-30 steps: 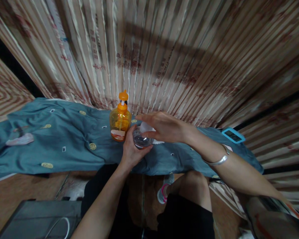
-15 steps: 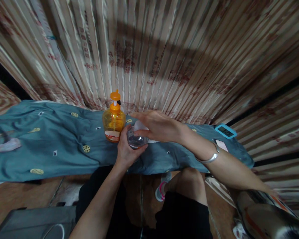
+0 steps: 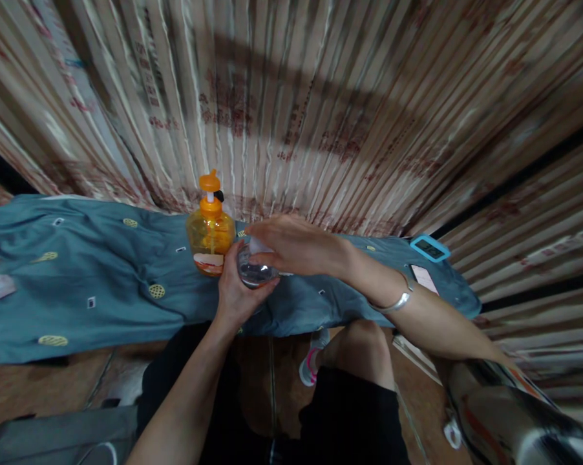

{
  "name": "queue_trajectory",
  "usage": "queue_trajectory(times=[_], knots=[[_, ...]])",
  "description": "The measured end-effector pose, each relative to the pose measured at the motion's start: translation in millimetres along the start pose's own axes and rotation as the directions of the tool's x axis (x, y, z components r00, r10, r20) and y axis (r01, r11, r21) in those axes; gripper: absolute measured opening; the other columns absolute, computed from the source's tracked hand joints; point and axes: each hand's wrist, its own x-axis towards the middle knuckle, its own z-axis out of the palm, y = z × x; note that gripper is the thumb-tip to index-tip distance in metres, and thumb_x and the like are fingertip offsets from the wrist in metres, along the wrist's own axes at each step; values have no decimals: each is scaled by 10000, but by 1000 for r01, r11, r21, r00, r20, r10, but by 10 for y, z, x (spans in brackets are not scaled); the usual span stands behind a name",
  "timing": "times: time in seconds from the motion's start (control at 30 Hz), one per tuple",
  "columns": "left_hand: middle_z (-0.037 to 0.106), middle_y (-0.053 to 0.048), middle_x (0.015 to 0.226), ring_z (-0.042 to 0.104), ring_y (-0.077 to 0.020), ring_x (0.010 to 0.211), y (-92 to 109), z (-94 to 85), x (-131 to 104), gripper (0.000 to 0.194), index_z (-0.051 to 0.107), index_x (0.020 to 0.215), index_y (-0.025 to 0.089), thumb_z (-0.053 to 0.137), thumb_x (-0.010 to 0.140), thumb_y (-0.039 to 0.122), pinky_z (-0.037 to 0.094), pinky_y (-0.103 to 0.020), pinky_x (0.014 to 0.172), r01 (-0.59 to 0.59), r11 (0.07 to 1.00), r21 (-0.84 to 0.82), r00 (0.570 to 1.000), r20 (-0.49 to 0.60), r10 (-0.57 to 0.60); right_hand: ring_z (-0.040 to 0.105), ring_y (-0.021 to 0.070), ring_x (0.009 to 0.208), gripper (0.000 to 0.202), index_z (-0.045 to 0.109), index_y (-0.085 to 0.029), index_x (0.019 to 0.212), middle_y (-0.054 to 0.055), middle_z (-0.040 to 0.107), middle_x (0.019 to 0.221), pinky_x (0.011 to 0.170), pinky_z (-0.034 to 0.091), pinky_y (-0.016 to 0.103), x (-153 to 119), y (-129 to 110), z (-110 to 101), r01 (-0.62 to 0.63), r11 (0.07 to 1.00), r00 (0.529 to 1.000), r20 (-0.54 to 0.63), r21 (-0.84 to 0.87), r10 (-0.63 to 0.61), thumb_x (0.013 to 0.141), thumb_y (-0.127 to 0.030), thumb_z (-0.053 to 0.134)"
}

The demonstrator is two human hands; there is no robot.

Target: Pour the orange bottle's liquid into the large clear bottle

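My left hand (image 3: 238,284) is wrapped round a clear, rounded container (image 3: 255,270) from its left and near side. The container is held low over the teal cloth, and whether it touches the cloth is hidden. Above it, my right hand (image 3: 296,245) reaches over the top with its thumb and fingers closed about a whitish piece (image 3: 258,247). Most of that piece is covered by the hand, so its kind does not show. Just left of my left hand stands an upright orange pump bottle (image 3: 210,236) of yellowish liquid.
The teal patterned cloth (image 3: 121,271) covers a long narrow surface against a pleated curtain (image 3: 272,116). At its right end lie a blue-framed digital clock (image 3: 430,248) and a phone (image 3: 424,279). A shiny metallic object (image 3: 499,413) stands at lower right; a grey case (image 3: 59,439) is at lower left.
The whole view has shifted, so everything sits a little further left. Both hands keep nearly the same hold on the clear container and the whitish piece.
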Motion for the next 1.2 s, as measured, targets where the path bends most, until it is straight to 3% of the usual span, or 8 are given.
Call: queue_trajectory(times=[0.13,0.5,0.6,0.7,0.83,0.97,1.07,1.2], knots=[[674,-159,1396,705,-311,1245,-3,2,-2,980,462,1451,197,970,639,406,594,-440,1055,-7,1000,-9,1000,-3,7,732,240,1086,178,703,-141,1186,102,796,1162,823,460,297,12,-29,-40,-33,999,997,63,-10,34,1062,-171,578],[647,-172,1433,660,-325,1317,36,-15,-2,951,453,1449,186,954,669,401,555,-474,1115,-3,1000,-1,999,35,3,705,236,1167,272,686,-98,1279,127,768,1274,956,463,315,-6,43,-21,-6,995,999,51,100,1,1017,-110,614],[646,-173,1437,666,-327,1311,40,-18,-7,962,438,1456,192,954,671,399,568,-475,1097,-2,1000,9,999,38,2,713,248,1188,308,693,-116,1314,125,776,1273,998,484,340,-67,121,-5,-13,986,1000,-26,169,17,1014,-137,630],[642,-170,1441,660,-332,1323,45,-29,-11,1000,408,1486,205,959,677,406,565,-485,1102,-14,1000,12,999,45,14,729,224,1148,354,692,-172,1346,87,779,1281,979,518,326,-240,268,94,-1,955,975,-213,295,67,993,-205,684],[599,-189,1493,616,-337,1388,22,-40,-26,1161,290,1587,220,980,684,456,536,-490,1139,-42,999,-1,998,52,42,763,238,1042,395,695,-196,1358,80,810,1193,921,561,354,-588,468,531,-214,875,904,-252,434,345,969,-264,706],[552,-224,1543,579,-355,1431,-36,-28,-62,1361,153,1656,244,1022,635,483,519,-488,1154,-40,999,-18,998,37,41,791,246,910,402,687,-167,1351,82,830,1035,823,591,341,-855,557,1286,-452,773,842,-74,445,535,962,-268,698],[574,-206,1525,592,-354,1419,-67,-14,-101,1429,125,1671,272,1052,592,409,523,-473,1148,-7,1000,-9,1000,21,7,811,240,876,288,728,-168,1253,88,836,993,802,602,318,-942,559,1790,-540,756,806,-29,370,591,978,-231,673],[454,-254,1622,548,-401,1454,-89,9,-176,1451,176,1663,251,1068,524,365,498,-517,1169,93,995,33,996,-21,-92,800,284,1126,271,723,-151,1237,187,810,1217,943,609,368,-962,565,2169,-560,749,785,-63,354,616,971,-162,675]])
